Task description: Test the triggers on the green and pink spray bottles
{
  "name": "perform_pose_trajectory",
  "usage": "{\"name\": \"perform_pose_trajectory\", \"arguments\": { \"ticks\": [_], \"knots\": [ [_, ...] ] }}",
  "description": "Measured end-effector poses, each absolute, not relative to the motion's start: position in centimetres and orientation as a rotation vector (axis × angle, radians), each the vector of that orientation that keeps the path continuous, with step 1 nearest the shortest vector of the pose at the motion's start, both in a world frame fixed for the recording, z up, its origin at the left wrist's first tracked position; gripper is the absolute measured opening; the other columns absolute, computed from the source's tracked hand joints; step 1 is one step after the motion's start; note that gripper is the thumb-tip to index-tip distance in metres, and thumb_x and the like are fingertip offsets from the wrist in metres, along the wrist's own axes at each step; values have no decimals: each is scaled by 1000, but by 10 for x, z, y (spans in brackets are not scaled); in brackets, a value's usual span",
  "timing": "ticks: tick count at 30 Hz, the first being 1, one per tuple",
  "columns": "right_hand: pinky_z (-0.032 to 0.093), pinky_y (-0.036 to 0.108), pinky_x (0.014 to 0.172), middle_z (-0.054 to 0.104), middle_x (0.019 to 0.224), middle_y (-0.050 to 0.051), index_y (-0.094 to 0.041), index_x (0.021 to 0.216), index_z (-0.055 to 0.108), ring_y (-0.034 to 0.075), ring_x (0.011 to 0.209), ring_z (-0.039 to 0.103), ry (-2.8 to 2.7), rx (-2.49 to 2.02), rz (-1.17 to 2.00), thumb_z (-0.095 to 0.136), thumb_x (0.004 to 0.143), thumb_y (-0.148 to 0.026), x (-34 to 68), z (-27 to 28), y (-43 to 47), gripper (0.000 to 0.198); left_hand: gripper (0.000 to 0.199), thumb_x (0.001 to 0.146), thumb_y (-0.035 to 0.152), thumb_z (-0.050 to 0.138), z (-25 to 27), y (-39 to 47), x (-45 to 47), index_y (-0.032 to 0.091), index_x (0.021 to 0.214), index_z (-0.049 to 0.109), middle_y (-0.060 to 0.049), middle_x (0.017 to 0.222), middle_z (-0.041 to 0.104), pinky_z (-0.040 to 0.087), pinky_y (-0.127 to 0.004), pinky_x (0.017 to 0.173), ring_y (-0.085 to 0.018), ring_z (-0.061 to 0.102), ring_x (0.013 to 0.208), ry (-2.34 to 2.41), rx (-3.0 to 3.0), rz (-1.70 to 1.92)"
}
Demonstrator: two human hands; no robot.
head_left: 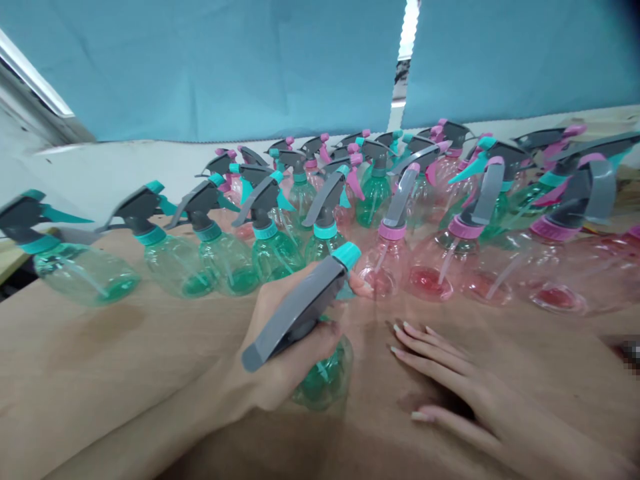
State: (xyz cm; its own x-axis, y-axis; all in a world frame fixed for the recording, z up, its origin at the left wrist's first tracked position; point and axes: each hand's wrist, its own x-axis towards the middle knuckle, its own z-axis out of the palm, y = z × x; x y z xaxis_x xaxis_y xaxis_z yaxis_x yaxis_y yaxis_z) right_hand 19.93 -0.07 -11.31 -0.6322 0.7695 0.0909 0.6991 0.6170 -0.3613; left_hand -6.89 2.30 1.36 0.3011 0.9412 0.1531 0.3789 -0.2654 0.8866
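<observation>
My left hand [285,360] is wrapped around the neck of a green spray bottle [327,383], below its grey head with a teal nozzle cap. The bottle stands near the middle of the table, and the hand hides its collar and most of its trigger. To the right, my right hand [460,383] lies low over the tabletop, palm down with the fingers stretched out, and nothing is in it. Closest beyond the hands are a green spray bottle [279,257] and a pink spray bottle [385,267].
Rows of green and pink spray bottles run across the brown table [200,353], with several more pink ones [465,267] at the right. A blue cloth [250,73] hangs behind them. A dark object at the right edge is blurred out.
</observation>
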Motion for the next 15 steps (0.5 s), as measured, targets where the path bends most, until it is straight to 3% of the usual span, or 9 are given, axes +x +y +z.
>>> {"name": "perform_pose_trajectory", "arguments": {
  "ticks": [5, 8, 11, 15],
  "knots": [
    [40, 53, 110, 40, 152, 1, -31, 145, 45, 31, 139, 39, -2615, -1217, 443, 56, 93, -51, 198, -110, 0, 57, 21, 65, 19, 50, 21, 22, -69, 24, 83, 60, 7, 57, 38, 31, -26, 48, -12, 33, 48, 1209, 1773, 858],
    [43, 51, 108, 40, 152, 3, -27, 144, 47, 31, 138, 38, -2644, -1214, 413, 54, 94, -51, 197, -106, 0, 56, 16, 66, 16, 51, 19, 22, -69, 23, 80, 56, 5, 65, 49, 35, -26, 50, -12, 41, 52, 1152, 1810, 920],
    [43, 53, 107, 38, 152, 3, -28, 145, 45, 31, 138, 40, -2672, -1227, 383, 51, 94, -53, 197, -104, 1, 57, 14, 69, 15, 52, 15, 24, -68, 22, 79, 56, 0, 79, 62, 45, -26, 62, -16, 57, 69, 1107, 1836, 997],
    [42, 54, 108, 38, 153, 2, -29, 145, 44, 31, 138, 40, -2684, -1240, 376, 50, 94, -55, 198, -105, 1, 58, 12, 69, 18, 54, 13, 23, -68, 24, 79, 57, 0, 79, 65, 50, -27, 66, -18, 63, 75, 1156, 1803, 1004]
  ]
}}
